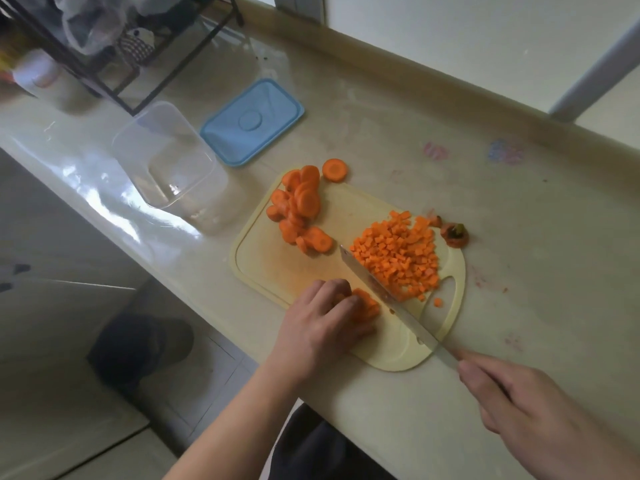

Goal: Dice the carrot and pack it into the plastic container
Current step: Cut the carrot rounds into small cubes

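Head view: left hand [323, 323] curls its fingers on some carrot pieces [365, 304] on the board [263, 261]. Right hand [519, 407] wraps tight round the knife [377, 289]. Nearby, the tub [166, 157] sits beside its lid [252, 121].

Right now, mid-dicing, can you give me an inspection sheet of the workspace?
Surface: glossy beige countertop, faint coloured stains.
Job's things: cutting board carries carrot slices and diced carrot; one slice lies off the board; plastic container empty; blue lid beside it.
Clutter: carrot top at the board's edge; wire rack behind.
Hands: left hand holds carrot pieces; right hand grips the knife.
Cables: nothing seen.
Surroundings: tiled floor, wall behind.
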A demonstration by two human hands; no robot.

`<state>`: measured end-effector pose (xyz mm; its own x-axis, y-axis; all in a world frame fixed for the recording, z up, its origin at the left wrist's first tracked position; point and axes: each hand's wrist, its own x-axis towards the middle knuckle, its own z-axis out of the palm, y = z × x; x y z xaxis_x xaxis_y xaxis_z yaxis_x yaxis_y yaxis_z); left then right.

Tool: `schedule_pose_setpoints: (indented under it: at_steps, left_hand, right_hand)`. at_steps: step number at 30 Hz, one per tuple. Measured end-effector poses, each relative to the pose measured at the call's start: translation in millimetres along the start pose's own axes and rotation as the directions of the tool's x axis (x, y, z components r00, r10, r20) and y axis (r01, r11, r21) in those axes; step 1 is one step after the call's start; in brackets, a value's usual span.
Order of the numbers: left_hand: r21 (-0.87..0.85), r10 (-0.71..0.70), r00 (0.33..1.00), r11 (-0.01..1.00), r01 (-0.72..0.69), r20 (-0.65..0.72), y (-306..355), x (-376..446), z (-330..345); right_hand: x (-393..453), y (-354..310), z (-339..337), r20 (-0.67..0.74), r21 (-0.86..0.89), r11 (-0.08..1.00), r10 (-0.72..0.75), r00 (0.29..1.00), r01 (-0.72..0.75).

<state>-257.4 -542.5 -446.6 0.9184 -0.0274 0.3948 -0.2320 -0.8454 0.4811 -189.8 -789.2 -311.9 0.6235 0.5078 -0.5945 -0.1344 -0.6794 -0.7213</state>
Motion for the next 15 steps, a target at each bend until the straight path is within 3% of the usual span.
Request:
schedule_pose_setpoints:
  at_steps: [5, 11, 15]
  left_hand:
    - [-0.067, 0.16, 0.982, 0.986, -0.154, 0.097, -6, -2, 3]
    - [-0.133, 0.153, 0.984, 0.981, -0.139, 0.097, -5, -1, 4]
    - [-0.144, 0.161, 0.982, 0.979, -0.145, 0.103, -4, -1, 3]
  right_hand:
    - [-5, -5, 2, -0.003, -0.031, 0.999, 0.033, 0.999, -0.033]
    - [-10, 9, 6, -0.148, -0.057, 0.994, 0.08, 0.986, -0.089]
    - [-13, 20, 8, -0.137, -0.159, 0.987, -0.007, 0.991, -0.014]
